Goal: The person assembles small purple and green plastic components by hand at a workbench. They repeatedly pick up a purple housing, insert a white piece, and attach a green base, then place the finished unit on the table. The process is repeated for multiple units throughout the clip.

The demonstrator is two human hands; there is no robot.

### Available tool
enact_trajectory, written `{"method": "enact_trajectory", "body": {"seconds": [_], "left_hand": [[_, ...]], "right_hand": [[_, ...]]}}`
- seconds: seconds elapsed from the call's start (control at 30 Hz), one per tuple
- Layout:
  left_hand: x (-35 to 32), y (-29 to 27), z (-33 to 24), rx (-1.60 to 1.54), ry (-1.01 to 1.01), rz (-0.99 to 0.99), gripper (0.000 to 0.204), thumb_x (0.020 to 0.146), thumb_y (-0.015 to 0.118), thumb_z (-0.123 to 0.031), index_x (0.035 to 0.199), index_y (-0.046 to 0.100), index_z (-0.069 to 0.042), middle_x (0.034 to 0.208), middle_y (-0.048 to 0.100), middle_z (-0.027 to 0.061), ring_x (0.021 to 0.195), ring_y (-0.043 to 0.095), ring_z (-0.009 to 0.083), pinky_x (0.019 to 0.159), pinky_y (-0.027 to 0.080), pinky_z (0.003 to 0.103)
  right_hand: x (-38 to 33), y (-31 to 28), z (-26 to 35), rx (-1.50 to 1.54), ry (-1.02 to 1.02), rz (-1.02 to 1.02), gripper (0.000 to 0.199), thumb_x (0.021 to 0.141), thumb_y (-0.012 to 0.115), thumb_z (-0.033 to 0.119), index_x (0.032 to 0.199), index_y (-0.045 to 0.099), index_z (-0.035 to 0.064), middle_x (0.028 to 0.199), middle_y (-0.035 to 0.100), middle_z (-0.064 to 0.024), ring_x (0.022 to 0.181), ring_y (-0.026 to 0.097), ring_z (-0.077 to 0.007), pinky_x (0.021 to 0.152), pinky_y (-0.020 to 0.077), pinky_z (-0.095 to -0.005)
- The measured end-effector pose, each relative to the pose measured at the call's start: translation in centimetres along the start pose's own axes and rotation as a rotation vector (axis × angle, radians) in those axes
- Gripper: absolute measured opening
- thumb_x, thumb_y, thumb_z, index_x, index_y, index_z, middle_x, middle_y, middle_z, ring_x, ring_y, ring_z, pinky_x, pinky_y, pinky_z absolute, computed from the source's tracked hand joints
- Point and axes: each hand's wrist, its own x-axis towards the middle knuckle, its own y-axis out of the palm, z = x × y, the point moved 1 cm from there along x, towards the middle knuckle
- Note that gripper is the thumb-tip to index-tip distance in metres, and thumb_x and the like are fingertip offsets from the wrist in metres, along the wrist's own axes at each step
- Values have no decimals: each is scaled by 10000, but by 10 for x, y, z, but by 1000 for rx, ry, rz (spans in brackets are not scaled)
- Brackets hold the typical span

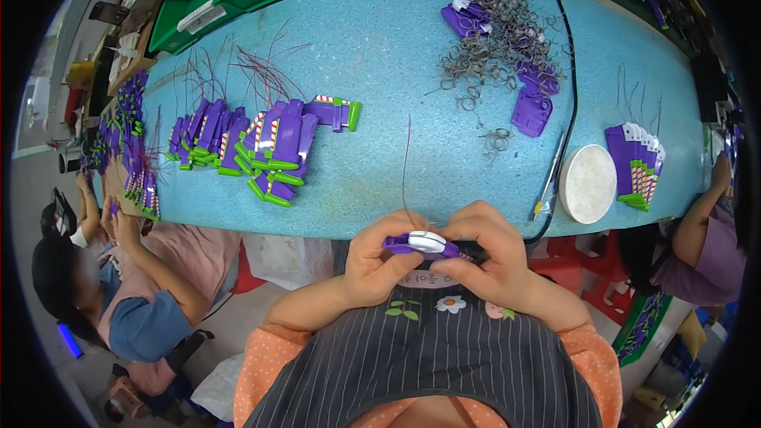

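Toy part [424,243], purple with white cap

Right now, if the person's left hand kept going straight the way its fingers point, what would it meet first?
The left hand points right, across the purple toy part it grips, so it would meet the right hand almost at once; the two hands look nearly touching, though depth is unclear.

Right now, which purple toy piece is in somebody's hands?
The purple piece with a white part, pinched between left hand and right hand; the others lie on the table.
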Motion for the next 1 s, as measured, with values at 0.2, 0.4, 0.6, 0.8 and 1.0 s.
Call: {"method": "enact_trajectory", "body": {"seconds": [0.2,0.4,0.6,0.8,1.0], "left_hand": [[6,0,-28,119,-83,47,267,762,658,4,1013,568,28,943,561,134,909,543,211,796,433,295],[14,9,-33,353,162,162,227,727,688,24,936,597,28,892,580,127,755,563,228,650,455,298],[9,14,-27,328,191,132,191,753,678,-1,921,591,30,872,583,130,723,560,218,628,457,301],[21,9,-30,407,78,161,200,758,695,-44,925,603,13,829,595,106,711,579,204,626,459,296],[19,29,-14,-328,-315,-22,423,861,612,-86,1238,450,17,1076,574,49,1003,546,138,897,418,256]], "right_hand": [[-5,-7,8,-182,-143,119,230,695,710,95,884,597,30,815,548,-88,693,549,-270,613,421,-354],[-10,-9,15,-213,-154,104,215,688,707,106,851,584,35,802,521,-86,695,541,-262,612,408,-363],[-18,-7,11,-130,-158,137,210,682,712,103,827,576,35,774,495,-91,654,512,-254,595,394,-357],[-23,1,-9,94,-64,62,169,716,696,41,819,565,12,792,507,-108,656,504,-240,609,396,-332],[-26,-1,-21,499,286,-193,97,799,639,3,831,547,3,822,537,-82,745,502,-159,655,383,-275]]}}
